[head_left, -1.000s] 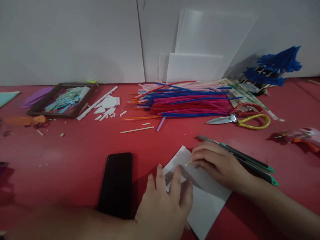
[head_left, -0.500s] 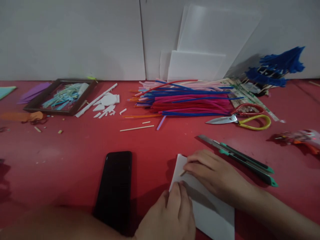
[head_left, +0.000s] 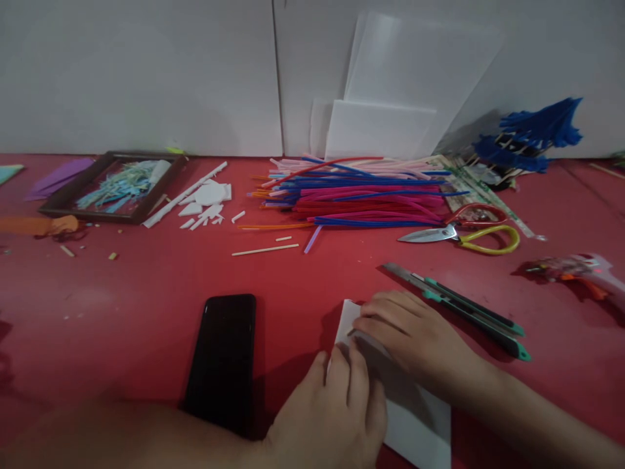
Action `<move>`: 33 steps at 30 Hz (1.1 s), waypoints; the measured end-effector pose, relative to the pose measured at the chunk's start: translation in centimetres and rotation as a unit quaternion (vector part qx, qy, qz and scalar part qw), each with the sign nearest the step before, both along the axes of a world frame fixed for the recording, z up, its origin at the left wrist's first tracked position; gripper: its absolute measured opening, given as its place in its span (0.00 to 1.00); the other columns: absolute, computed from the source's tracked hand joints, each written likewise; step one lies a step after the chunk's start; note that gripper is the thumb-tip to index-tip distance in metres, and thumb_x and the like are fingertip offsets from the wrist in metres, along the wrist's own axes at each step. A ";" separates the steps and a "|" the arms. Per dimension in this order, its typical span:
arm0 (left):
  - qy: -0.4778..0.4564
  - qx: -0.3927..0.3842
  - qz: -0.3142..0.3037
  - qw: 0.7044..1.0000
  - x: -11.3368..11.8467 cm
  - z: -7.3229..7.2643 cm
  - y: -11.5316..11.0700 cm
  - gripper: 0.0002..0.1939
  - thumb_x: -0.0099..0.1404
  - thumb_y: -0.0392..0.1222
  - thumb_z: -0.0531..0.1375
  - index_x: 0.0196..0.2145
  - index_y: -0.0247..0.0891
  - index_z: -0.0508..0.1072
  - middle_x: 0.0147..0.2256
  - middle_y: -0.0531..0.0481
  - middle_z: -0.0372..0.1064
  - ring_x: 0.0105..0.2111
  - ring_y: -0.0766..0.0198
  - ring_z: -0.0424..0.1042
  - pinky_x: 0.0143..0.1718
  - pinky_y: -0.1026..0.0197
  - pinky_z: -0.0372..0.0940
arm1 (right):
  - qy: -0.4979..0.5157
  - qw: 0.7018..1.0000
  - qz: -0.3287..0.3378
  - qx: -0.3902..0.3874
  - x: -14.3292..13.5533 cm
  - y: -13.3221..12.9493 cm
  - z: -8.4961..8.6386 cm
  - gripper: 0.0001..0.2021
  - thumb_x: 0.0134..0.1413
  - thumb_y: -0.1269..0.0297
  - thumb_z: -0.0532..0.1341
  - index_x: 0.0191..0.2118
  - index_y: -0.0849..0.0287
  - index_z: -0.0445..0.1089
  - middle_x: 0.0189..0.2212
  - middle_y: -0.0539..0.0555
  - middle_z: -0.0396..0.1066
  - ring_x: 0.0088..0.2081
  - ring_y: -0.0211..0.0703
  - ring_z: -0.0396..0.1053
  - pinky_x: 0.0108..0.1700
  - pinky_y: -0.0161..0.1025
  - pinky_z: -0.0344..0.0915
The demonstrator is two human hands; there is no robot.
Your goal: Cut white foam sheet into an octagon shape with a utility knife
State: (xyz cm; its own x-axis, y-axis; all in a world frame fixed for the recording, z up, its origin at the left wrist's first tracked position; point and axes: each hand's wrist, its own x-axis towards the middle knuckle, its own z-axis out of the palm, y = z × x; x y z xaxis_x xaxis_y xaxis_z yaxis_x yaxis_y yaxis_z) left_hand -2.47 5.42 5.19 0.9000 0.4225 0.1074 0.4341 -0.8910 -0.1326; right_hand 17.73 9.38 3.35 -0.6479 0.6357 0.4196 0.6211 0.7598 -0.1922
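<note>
A white board (head_left: 424, 417), perhaps foam board, lies at a slant on the table in front of me. My left hand (head_left: 336, 404) holds it at its left edge, fingers bent over the top and fingertips pressed down. Beyond it, my right hand (head_left: 410, 332) lies across the board's upper part with its fingers closed together. The tip of a small wooden stick (head_left: 350, 331) pokes out from under those fingers; the rest of the stick is hidden. Both hands are close together, and the left fingertips almost reach the stick.
A black phone (head_left: 222, 358) lies left of my hands. To the right are two utility knives (head_left: 469, 312), scissors (head_left: 488, 240) and a glue gun (head_left: 581, 270). Behind lie pipe cleaners (head_left: 366, 195), white scraps (head_left: 209, 195), a brown frame (head_left: 112, 185) and blue fringed pieces (head_left: 532, 137).
My left fingertips have moved slightly up the board toward the stick. Less of the stick shows under my right fingers. The whole view has shifted a little.
</note>
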 end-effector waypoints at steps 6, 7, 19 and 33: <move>-0.012 0.007 0.014 1.000 0.1 -0.3 -0.2 0.23 0.68 0.52 0.56 0.50 0.28 0.71 0.48 0.28 0.73 0.45 0.48 0.75 0.37 0.56 0.71 | 0.012 1.000 -0.005 0.009 0.0 -0.1 0.1 0.16 0.69 0.70 0.48 0.36 0.61 0.73 0.33 0.55 0.74 0.38 0.46 0.68 0.42 0.43 0.66; -0.009 -0.001 0.015 1.000 0.1 -0.3 -0.2 0.24 0.69 0.53 0.56 0.50 0.28 0.71 0.48 0.27 0.73 0.45 0.48 0.75 0.37 0.56 0.71 | 0.012 1.000 -0.005 0.007 0.0 -0.1 0.1 0.16 0.69 0.70 0.49 0.35 0.61 0.73 0.33 0.55 0.74 0.37 0.45 0.68 0.41 0.43 0.66; -0.039 0.001 0.033 0.999 0.3 -0.6 -0.2 0.36 0.60 0.67 0.60 0.46 0.28 0.73 0.47 0.25 0.73 0.43 0.48 0.75 0.34 0.58 0.71 | 0.011 1.000 -0.011 -0.013 -0.2 -0.3 0.1 0.16 0.68 0.70 0.49 0.35 0.62 0.73 0.32 0.55 0.73 0.36 0.45 0.66 0.40 0.42 0.65; -0.063 0.016 0.053 0.997 0.4 -0.9 -0.3 0.26 0.63 0.56 0.62 0.48 0.29 0.72 0.48 0.28 0.74 0.44 0.46 0.77 0.41 0.53 0.73 | -0.004 1.000 -0.018 -0.001 -0.2 -0.4 -0.1 0.14 0.66 0.72 0.52 0.33 0.59 0.73 0.32 0.55 0.72 0.36 0.44 0.65 0.40 0.41 0.63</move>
State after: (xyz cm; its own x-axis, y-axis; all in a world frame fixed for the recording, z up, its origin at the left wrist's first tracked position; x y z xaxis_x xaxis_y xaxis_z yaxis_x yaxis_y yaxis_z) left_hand -2.07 5.08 4.27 0.8294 0.5087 0.2311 0.5402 -0.8357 -0.0992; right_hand 17.56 8.95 3.26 -0.6278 0.6598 0.4129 0.6503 0.7362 -0.1877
